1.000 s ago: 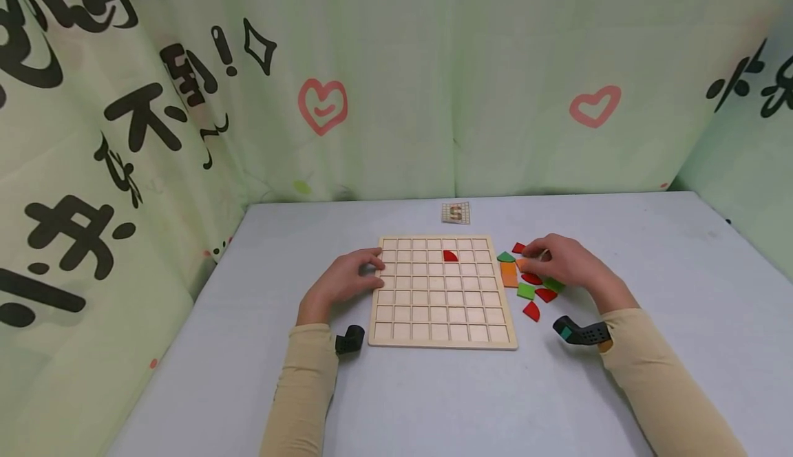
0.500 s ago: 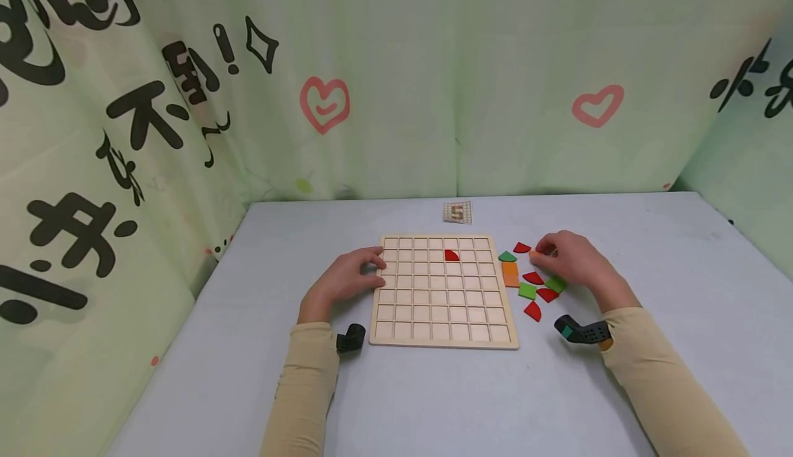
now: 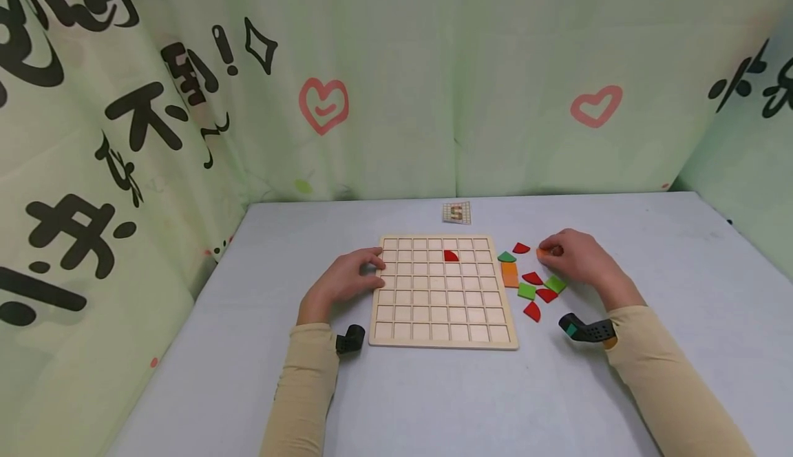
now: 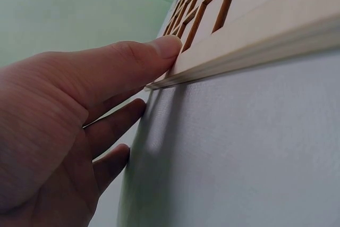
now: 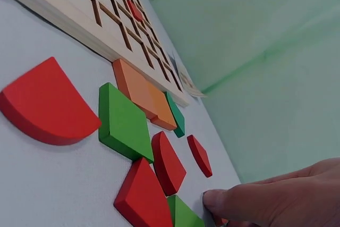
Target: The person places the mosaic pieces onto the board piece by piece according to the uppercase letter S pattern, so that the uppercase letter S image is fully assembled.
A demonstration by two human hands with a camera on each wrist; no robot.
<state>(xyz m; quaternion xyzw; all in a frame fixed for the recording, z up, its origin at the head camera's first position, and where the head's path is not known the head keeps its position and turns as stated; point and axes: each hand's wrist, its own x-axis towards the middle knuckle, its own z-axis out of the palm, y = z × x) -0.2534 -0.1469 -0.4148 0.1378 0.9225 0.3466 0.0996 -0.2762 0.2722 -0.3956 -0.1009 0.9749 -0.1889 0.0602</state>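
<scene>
A pale wooden grid board (image 3: 443, 340) lies on the table, with one red quarter-circle piece (image 3: 451, 256) in an upper cell. My left hand (image 3: 347, 278) is at the board's left edge, its thumb (image 4: 169, 47) resting on the rim and the other fingers relaxed. Right of the board, my right hand (image 3: 576, 257) pinches a small orange block (image 3: 542, 253), mostly covered by the fingers. Near it lie red pieces (image 3: 531, 279), light green blocks (image 3: 526, 290), a dark green piece (image 3: 506, 257) and orange blocks (image 3: 509, 274) against the board's right side.
Behind the board lies a small printed pattern card (image 3: 456, 213). The table (image 3: 446, 402) has a pale cloth-like surface. A green curtain (image 3: 396, 154) with hearts and black characters hangs along the back and sides.
My right hand has moved rightward, carrying the orange block away from the other orange blocks and exposing more of the red and green pieces. The left hand stays at the board.
</scene>
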